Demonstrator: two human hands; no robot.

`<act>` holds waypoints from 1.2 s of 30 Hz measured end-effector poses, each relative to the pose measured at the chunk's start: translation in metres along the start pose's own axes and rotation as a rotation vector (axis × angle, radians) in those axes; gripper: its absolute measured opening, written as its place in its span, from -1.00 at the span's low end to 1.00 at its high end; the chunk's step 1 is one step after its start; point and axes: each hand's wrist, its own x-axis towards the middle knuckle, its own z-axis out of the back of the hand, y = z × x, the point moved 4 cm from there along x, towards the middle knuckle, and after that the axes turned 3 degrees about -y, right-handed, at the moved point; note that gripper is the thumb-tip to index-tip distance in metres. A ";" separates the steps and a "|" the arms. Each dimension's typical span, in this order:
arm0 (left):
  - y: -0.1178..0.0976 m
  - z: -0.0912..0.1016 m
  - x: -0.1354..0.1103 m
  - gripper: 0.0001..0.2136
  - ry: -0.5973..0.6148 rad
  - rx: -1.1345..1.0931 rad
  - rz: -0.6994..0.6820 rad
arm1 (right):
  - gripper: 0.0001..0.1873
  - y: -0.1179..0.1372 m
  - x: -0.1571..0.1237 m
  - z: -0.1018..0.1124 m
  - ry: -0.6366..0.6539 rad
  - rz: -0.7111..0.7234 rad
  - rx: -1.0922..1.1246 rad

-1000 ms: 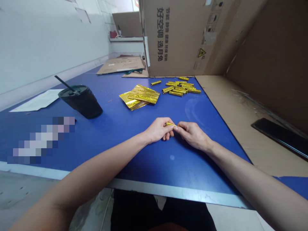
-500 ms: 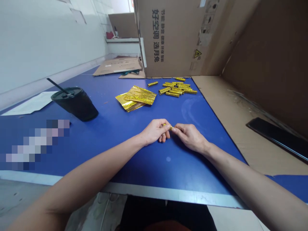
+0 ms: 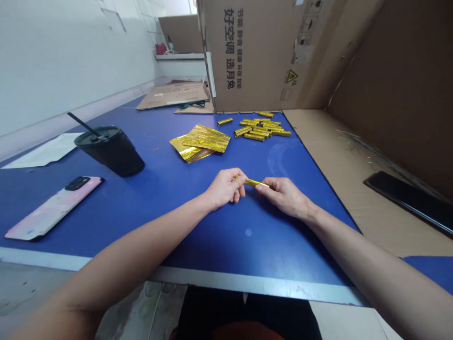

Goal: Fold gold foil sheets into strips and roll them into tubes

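Blue laminate worktable (image 3: 177, 198), cardboard walls behind; loose gold foil sheets (image 3: 200, 144) and a heap of short gold foil tubes (image 3: 260, 127) toward the far edge. Since the last frame: hands drawn further apart, slim gold foil roll (image 3: 253, 182) now exposed between them, above the table's middle. Left hand (image 3: 224, 189) pinching one end, fingers curled; right hand (image 3: 285, 197) pinching the other between fingertips.

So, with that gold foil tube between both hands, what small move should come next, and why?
Probably lay the gold foil tube on the pile of similar tubes on the blue table. The left hand grips one end, the right hand only reaches the other, and the tube looks rolled like those gathered there, beyond the flat foil sheets.
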 end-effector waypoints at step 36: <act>-0.001 -0.007 -0.005 -0.90 0.068 0.041 0.018 | -0.63 0.008 -0.004 0.000 0.064 0.018 -0.006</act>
